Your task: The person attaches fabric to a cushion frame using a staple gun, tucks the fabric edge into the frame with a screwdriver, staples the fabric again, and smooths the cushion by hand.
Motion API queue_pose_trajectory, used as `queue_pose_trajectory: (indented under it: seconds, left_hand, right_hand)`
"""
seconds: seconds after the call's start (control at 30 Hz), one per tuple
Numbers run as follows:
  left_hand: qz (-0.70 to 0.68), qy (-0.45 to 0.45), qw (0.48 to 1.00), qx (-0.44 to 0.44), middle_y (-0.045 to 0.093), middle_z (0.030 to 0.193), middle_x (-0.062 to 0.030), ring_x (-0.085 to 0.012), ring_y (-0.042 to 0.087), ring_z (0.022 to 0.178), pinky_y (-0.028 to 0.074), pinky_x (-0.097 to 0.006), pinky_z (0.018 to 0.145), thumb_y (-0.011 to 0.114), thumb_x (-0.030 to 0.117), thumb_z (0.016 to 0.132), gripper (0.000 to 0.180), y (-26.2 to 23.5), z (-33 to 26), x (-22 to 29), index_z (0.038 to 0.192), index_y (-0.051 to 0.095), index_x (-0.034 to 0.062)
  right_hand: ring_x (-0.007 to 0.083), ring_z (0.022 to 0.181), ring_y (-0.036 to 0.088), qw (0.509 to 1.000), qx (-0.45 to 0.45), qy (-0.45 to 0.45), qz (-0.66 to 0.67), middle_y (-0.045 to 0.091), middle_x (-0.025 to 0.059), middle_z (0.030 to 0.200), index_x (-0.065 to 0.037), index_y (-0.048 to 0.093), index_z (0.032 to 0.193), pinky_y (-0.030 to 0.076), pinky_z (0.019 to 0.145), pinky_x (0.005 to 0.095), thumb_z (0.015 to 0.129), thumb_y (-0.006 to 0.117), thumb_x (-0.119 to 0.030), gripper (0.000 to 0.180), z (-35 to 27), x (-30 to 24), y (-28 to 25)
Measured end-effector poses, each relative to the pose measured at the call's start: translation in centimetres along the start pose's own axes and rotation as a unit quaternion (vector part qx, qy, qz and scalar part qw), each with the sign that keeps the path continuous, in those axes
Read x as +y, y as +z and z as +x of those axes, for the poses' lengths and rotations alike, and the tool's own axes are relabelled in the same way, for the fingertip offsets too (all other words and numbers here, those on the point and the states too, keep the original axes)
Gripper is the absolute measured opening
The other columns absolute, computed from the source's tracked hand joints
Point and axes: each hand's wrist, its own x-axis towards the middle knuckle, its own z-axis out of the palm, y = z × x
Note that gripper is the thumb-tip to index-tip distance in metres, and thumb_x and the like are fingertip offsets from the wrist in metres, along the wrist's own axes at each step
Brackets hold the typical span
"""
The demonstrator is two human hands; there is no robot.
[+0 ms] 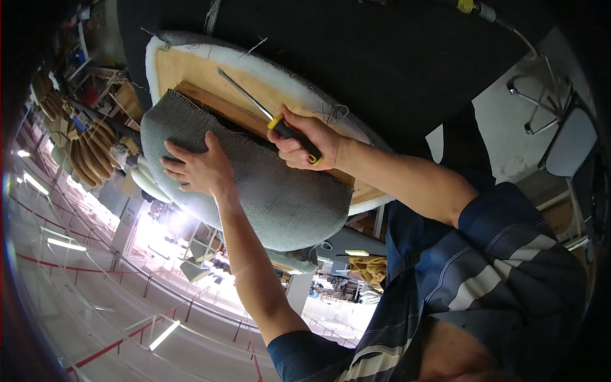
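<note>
My right hand (307, 139) is wrapped round the black and yellow handle of a screwdriver (245, 94), its metal shaft slanting up and left over bare wood. My left hand (198, 167) lies flat with fingers spread on a grey fabric-covered padded piece (273, 184). Behind that piece is a wooden panel (191, 67), edged with white padding and grey fabric. A wooden strip (200, 97) runs along the panel beside the grey piece, with a dark gap between them. Loose threads hang at the fabric edges.
A black surface (382, 57) spreads under and beyond the panel. A grey chair (569, 143) stands at the right. A hose with a yellow fitting (468, 6) shows at the top right. Stacked curved brown pieces (92, 153) are at the left.
</note>
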Motion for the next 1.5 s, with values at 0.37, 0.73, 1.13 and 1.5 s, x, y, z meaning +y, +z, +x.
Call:
queue_pose_trajectory:
  seconds: [0.37,0.73,1.13,1.5]
  left_hand:
    - [-0.386,0.013,0.920,-0.060,0.017,0.161,-0.0197,-0.0363,0.013,0.149,0.012,-0.053,0.118,0.045,0.051,0.098,0.071,-1.0,0.3,-4.7,0.154,0.025,0.0125]
    - [-0.320,-0.023,0.947,0.028,0.029,0.156,-0.0233,-0.0386,0.024,0.146,0.019,-0.044,0.120,0.036,0.033,0.103,0.056,2.2,-11.8,-11.0,0.150,0.033,0.0018]
    - [-0.197,-0.001,0.980,-0.038,0.015,0.161,-0.0193,-0.0419,0.016,0.147,0.019,-0.060,0.115,0.047,0.061,0.094,0.076,-0.1,-7.3,-5.2,0.154,0.027,0.0199]
    - [-0.094,0.006,0.995,-0.034,0.011,0.162,-0.0202,-0.0475,0.011,0.146,0.016,-0.068,0.111,0.060,0.068,0.082,0.093,-0.2,-6.1,-3.2,0.155,0.024,0.0238]
  right_hand:
    - [0.0104,0.070,0.063,0.664,0.137,-0.389,-0.624,0.065,0.0079,0.101,-0.005,0.051,0.126,0.053,0.061,0.0247,0.099,0.060,-0.022,0.034,-13.5,-6.4,12.0]
    - [0.0088,0.077,0.056,0.065,0.455,-0.426,-0.779,0.065,0.0036,0.094,-0.008,0.057,0.130,0.047,0.072,0.0250,0.098,0.060,-0.033,0.041,-27.2,-16.1,19.4]
    - [0.0217,0.092,0.067,0.370,0.229,-0.170,-0.884,0.065,0.0082,0.118,-0.010,0.055,0.133,0.053,0.082,0.0351,0.093,0.064,-0.021,0.043,-19.7,-6.8,12.0]
    - [0.0307,0.080,0.068,0.490,0.228,-0.044,-0.840,0.068,0.0186,0.093,-0.011,0.054,0.132,0.050,0.072,0.0401,0.091,0.063,-0.019,0.042,-11.6,-2.1,4.3]
